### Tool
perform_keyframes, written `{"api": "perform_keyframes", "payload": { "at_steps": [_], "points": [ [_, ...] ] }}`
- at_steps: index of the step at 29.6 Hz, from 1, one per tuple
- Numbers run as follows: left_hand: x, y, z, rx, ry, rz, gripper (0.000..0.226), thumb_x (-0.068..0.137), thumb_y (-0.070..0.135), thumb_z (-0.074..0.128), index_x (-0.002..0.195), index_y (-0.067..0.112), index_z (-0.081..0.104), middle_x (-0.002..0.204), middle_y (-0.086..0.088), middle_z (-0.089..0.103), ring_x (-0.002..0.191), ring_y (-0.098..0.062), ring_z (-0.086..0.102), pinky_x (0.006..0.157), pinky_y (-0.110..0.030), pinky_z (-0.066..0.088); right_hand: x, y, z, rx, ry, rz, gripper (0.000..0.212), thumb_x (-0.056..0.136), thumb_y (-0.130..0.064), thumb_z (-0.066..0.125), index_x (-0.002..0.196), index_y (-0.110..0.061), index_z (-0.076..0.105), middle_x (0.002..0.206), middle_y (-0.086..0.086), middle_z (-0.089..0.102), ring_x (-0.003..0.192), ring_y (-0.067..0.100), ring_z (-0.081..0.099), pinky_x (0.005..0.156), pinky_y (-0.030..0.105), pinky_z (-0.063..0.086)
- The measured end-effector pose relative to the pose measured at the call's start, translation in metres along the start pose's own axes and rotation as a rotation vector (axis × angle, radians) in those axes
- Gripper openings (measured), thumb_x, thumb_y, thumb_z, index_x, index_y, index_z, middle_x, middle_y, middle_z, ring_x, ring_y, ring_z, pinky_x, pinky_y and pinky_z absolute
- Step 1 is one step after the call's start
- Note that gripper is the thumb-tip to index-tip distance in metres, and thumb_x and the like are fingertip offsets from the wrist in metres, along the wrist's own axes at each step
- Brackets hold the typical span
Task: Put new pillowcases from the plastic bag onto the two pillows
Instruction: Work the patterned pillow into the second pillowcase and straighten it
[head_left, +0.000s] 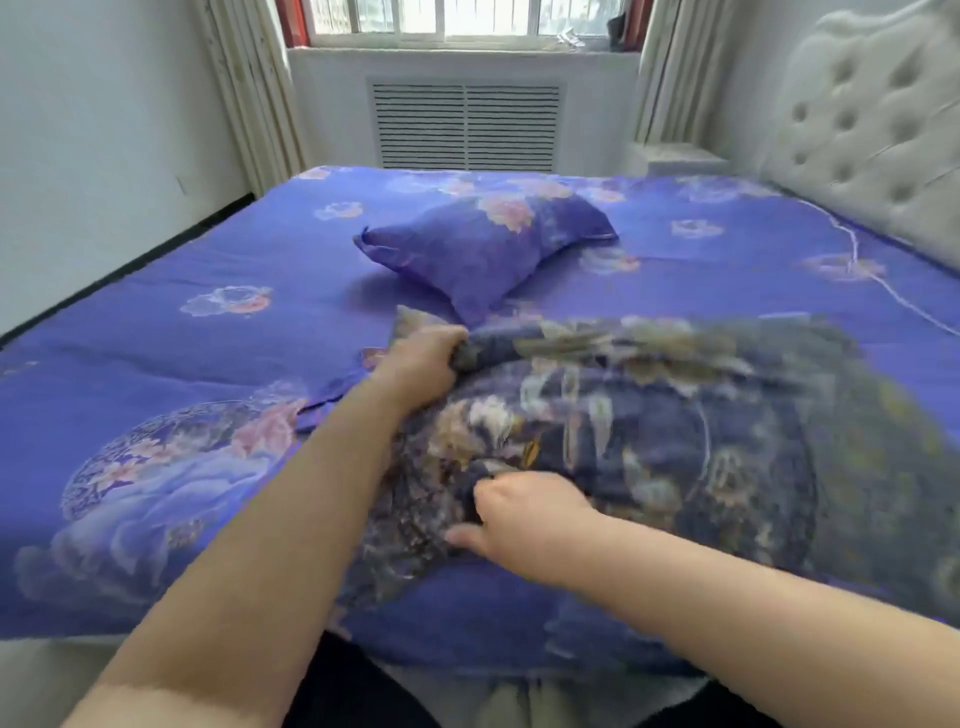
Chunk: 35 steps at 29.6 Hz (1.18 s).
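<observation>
A pillow in a dark blue floral pillowcase (675, 431) lies on the near right part of the bed, blurred by motion. My left hand (421, 364) grips the far left corner of this pillowcase, its fingers curled into the cloth. My right hand (519, 512) grips the near left end of the same pillowcase. A second pillow in a purple floral case (483, 249) lies further back at the middle of the bed, apart from both hands. A flat piece of purple cloth (332, 400) sticks out from under my left wrist. No plastic bag is in view.
A purple floral sheet (208, 353) covers the bed. A white tufted headboard (872, 119) stands at the right. Behind the bed are a radiator grille (467, 127), a window and curtains. A white wall runs along the left.
</observation>
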<state>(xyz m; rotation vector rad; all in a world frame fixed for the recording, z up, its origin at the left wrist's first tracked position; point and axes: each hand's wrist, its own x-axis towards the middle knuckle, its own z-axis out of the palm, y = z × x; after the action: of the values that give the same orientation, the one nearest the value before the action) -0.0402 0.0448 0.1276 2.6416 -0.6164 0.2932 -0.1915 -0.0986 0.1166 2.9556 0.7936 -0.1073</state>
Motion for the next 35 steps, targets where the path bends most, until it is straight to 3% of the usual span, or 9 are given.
{"api": "perform_keyframes", "payload": {
  "at_steps": [3, 8, 12, 16, 19, 22, 25, 30, 35],
  "points": [
    [-0.014, -0.003, 0.031, -0.062, -0.178, -0.053, 0.026, 0.087, 0.021, 0.059, 0.112, 0.011, 0.056, 0.111, -0.016, 0.064, 0.102, -0.032, 0.059, 0.067, -0.028, 0.029, -0.004, 0.004, 0.03, -0.044, -0.133, -0.229, 0.048, 0.084, -0.056, 0.058, 0.096, -0.009, 0.052, 0.101, 0.011, 0.062, 0.091, 0.031, 0.062, 0.062, 0.035, 0.042],
    [-0.011, -0.02, 0.029, -0.133, -0.163, -0.204, 0.056, 0.085, 0.048, 0.063, 0.131, 0.02, 0.047, 0.124, -0.007, 0.06, 0.109, -0.024, 0.057, 0.078, -0.026, 0.038, -0.013, 0.034, 0.073, -0.274, 0.373, -0.593, 0.063, 0.084, -0.052, 0.059, 0.135, -0.018, 0.044, 0.124, 0.006, 0.051, 0.111, 0.024, 0.05, 0.101, 0.04, 0.04],
    [-0.004, -0.006, 0.034, -0.166, -0.142, -0.196, 0.058, 0.081, 0.04, 0.069, 0.131, 0.019, 0.051, 0.126, -0.006, 0.061, 0.113, -0.022, 0.056, 0.085, -0.027, 0.041, -0.003, 0.038, 0.074, -0.312, 0.627, -0.389, 0.058, 0.093, -0.004, 0.021, 0.148, -0.023, 0.026, 0.152, 0.007, 0.029, 0.139, 0.034, 0.029, 0.111, 0.061, 0.017],
    [0.002, 0.009, 0.031, -0.089, -0.16, -0.232, 0.012, 0.084, 0.023, 0.061, 0.091, 0.014, 0.063, 0.088, -0.007, 0.065, 0.094, -0.029, 0.061, 0.07, -0.029, 0.039, 0.023, 0.031, 0.044, -0.234, 0.488, 0.003, 0.073, 0.079, -0.011, 0.027, 0.15, -0.015, 0.008, 0.153, 0.023, 0.019, 0.138, 0.05, 0.018, 0.107, 0.067, 0.01],
    [-0.007, 0.026, 0.028, -0.045, -0.137, -0.194, 0.016, 0.085, 0.023, 0.059, 0.071, 0.016, 0.056, 0.08, -0.006, 0.062, 0.079, -0.027, 0.058, 0.066, -0.031, 0.042, 0.038, 0.039, 0.033, -0.181, 0.362, 0.137, 0.083, 0.082, -0.013, 0.032, 0.139, -0.009, -0.029, 0.154, 0.029, 0.002, 0.141, 0.049, 0.004, 0.113, 0.059, -0.003],
    [-0.024, 0.039, 0.032, -0.038, -0.036, -0.153, 0.014, 0.082, 0.019, 0.055, 0.069, 0.025, 0.057, 0.079, -0.005, 0.064, 0.079, -0.029, 0.059, 0.063, -0.031, 0.041, 0.053, 0.056, 0.024, -0.202, 0.396, 0.164, 0.08, 0.082, -0.01, 0.04, 0.146, 0.004, -0.005, 0.116, 0.026, 0.06, 0.105, 0.037, 0.06, 0.086, 0.04, 0.044],
    [-0.035, 0.048, 0.042, 0.051, -0.085, -0.125, 0.015, 0.083, 0.017, 0.051, 0.077, 0.026, 0.061, 0.091, -0.006, 0.068, 0.087, -0.032, 0.06, 0.066, -0.033, 0.041, 0.065, 0.071, 0.021, -0.183, 0.291, 0.183, 0.073, 0.085, -0.006, 0.042, 0.149, -0.003, 0.006, 0.091, 0.009, 0.069, 0.079, 0.028, 0.066, 0.056, 0.032, 0.036],
    [-0.042, 0.046, 0.052, 0.129, -0.089, -0.102, 0.019, 0.09, 0.018, 0.047, 0.093, 0.022, 0.064, 0.099, -0.008, 0.069, 0.095, -0.034, 0.06, 0.069, -0.035, 0.04, 0.083, 0.08, 0.016, -0.058, 0.032, 0.159, 0.036, 0.086, -0.018, 0.047, 0.122, -0.021, 0.053, 0.118, 0.009, 0.056, 0.111, 0.028, 0.053, 0.082, 0.038, 0.042],
    [-0.056, 0.043, 0.056, 0.061, -0.09, -0.164, 0.052, 0.095, 0.058, 0.028, 0.076, 0.018, 0.055, 0.088, -0.009, 0.068, 0.088, -0.032, 0.061, 0.065, -0.037, 0.034, 0.102, 0.091, 0.022, -0.217, -0.08, 0.016, 0.07, 0.083, -0.037, 0.052, 0.145, -0.022, 0.024, 0.158, 0.011, -0.009, 0.144, 0.035, -0.011, 0.112, 0.057, -0.005]
  ]
}}
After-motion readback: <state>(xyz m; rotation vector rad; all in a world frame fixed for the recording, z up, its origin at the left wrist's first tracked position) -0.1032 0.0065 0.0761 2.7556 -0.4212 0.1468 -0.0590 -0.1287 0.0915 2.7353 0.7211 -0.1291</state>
